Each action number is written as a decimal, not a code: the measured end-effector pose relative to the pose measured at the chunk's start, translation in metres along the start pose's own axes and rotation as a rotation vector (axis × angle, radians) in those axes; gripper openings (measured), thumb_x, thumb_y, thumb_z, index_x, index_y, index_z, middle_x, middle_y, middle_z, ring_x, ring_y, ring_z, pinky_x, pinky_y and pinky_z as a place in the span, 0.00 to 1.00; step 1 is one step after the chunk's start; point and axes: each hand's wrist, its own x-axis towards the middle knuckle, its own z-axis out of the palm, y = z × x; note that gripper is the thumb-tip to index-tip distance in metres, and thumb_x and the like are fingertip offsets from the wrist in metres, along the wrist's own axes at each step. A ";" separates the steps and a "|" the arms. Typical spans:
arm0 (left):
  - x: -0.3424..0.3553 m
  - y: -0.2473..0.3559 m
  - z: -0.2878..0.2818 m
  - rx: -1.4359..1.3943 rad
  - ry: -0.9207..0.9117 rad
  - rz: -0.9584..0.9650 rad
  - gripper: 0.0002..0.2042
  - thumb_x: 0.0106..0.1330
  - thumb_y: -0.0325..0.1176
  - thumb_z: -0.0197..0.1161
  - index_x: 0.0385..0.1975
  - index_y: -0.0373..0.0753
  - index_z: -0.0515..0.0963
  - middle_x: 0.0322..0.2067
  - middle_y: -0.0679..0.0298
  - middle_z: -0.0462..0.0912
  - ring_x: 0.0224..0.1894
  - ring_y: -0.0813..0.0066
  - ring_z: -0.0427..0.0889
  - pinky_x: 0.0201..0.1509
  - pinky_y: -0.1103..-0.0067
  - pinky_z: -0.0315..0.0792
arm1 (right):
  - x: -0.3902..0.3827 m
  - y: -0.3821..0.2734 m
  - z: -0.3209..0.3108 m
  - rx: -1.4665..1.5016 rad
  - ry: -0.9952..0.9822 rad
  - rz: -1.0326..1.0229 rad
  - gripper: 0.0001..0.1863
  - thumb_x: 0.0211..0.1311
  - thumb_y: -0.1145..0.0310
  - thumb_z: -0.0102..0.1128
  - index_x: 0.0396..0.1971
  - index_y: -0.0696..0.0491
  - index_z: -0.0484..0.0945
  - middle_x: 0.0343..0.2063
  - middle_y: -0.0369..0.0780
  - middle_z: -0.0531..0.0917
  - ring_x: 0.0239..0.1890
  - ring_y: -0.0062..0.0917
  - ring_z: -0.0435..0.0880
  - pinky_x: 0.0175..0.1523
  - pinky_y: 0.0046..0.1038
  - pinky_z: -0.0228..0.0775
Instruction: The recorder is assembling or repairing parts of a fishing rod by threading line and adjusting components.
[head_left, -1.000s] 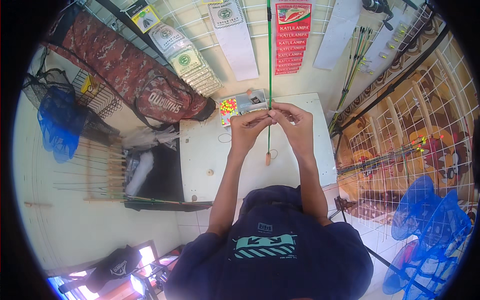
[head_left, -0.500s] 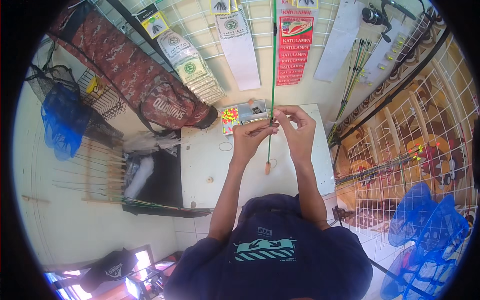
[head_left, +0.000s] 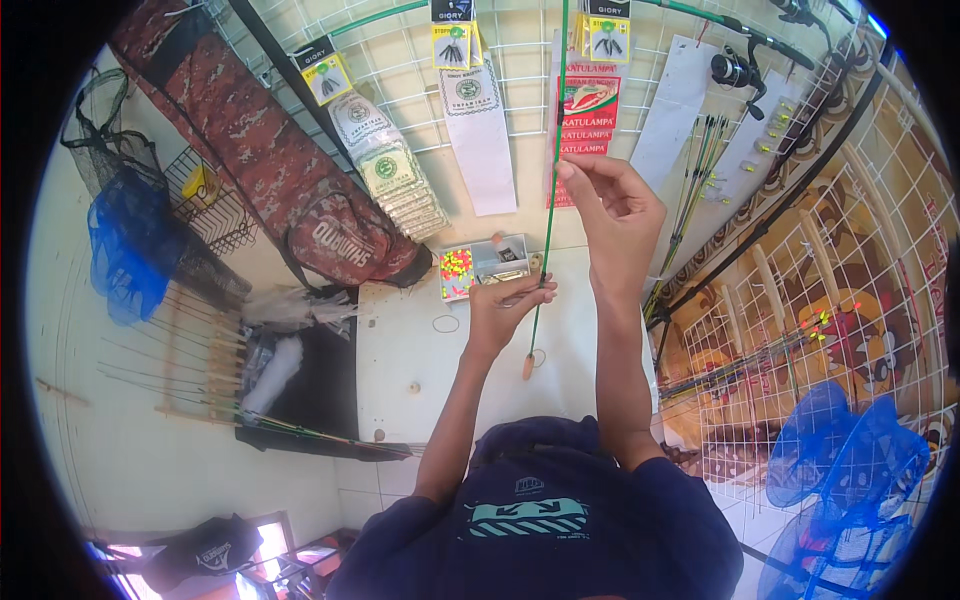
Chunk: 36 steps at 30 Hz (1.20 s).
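Note:
A thin green fishing rod (head_left: 550,225) stands nearly upright in front of me, its lower end tipped with a tan, cork-like knob (head_left: 528,367) over the white table. Low on the rod, my left hand (head_left: 502,312) has its fingers closed around the shaft. My right hand (head_left: 622,215) pinches the same rod higher up, between thumb and forefinger, while its other fingers curl loosely. Behind my left hand lies a compartment box (head_left: 487,262) holding bright red and yellow bits (head_left: 456,270) and small packets.
The white table (head_left: 455,365) bears a thin loop (head_left: 444,324) and a small round piece (head_left: 413,388). Packets (head_left: 590,100) hang on the wall grid ahead. A camouflage rod bag (head_left: 270,170) leans at left; a reel (head_left: 737,72) and blue nets (head_left: 845,450) are at right.
My right hand has moved up the rod, away from my left hand, which stays low on it. The view has tilted, showing more of the wall grid above.

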 end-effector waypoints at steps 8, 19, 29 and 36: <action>-0.002 -0.003 -0.002 -0.054 0.000 -0.001 0.11 0.58 0.21 0.67 0.41 0.30 0.82 0.35 0.59 0.86 0.37 0.78 0.84 0.45 0.80 0.80 | 0.010 -0.012 0.012 0.015 0.020 -0.027 0.09 0.55 0.75 0.68 0.36 0.61 0.84 0.30 0.37 0.85 0.31 0.14 0.79 0.39 0.17 0.70; -0.001 0.001 -0.004 0.042 -0.036 0.033 0.12 0.59 0.21 0.65 0.43 0.27 0.80 0.34 0.57 0.86 0.37 0.75 0.85 0.46 0.80 0.80 | 0.012 -0.013 0.013 0.042 0.030 0.015 0.09 0.57 0.74 0.68 0.36 0.61 0.83 0.29 0.36 0.84 0.30 0.13 0.78 0.39 0.16 0.69; 0.001 0.001 -0.002 0.056 -0.040 0.035 0.11 0.59 0.21 0.65 0.42 0.27 0.81 0.33 0.57 0.86 0.36 0.76 0.85 0.44 0.81 0.80 | 0.016 -0.012 0.010 0.128 0.020 0.075 0.07 0.58 0.72 0.67 0.31 0.60 0.82 0.27 0.35 0.83 0.30 0.12 0.76 0.39 0.16 0.67; 0.001 0.000 -0.004 0.063 -0.037 0.047 0.11 0.59 0.21 0.65 0.42 0.27 0.81 0.34 0.57 0.86 0.36 0.76 0.85 0.44 0.80 0.81 | 0.023 -0.010 0.008 0.109 -0.069 0.079 0.06 0.57 0.72 0.67 0.31 0.57 0.82 0.26 0.33 0.81 0.30 0.11 0.74 0.38 0.16 0.64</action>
